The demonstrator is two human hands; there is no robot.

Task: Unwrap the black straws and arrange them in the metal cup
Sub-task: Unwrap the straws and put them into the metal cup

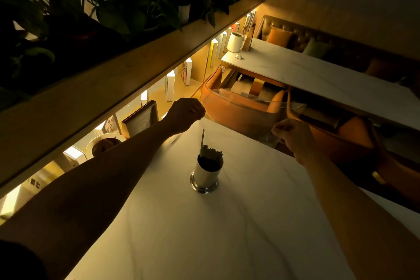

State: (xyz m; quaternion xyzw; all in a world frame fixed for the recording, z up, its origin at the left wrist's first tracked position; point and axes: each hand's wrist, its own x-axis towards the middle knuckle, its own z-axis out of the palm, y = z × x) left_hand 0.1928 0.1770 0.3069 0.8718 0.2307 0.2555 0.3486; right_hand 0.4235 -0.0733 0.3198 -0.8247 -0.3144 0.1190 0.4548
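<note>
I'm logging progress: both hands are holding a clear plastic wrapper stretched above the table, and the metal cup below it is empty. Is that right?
Not quite. The head view shows the metal cup already holds straws, not empty. The rest stands: the left hand and right hand hold the clear plastic wrapper stretched above the table.

Dim amber light, deep shadows upper left, wide-angle bending at edges.
</note>
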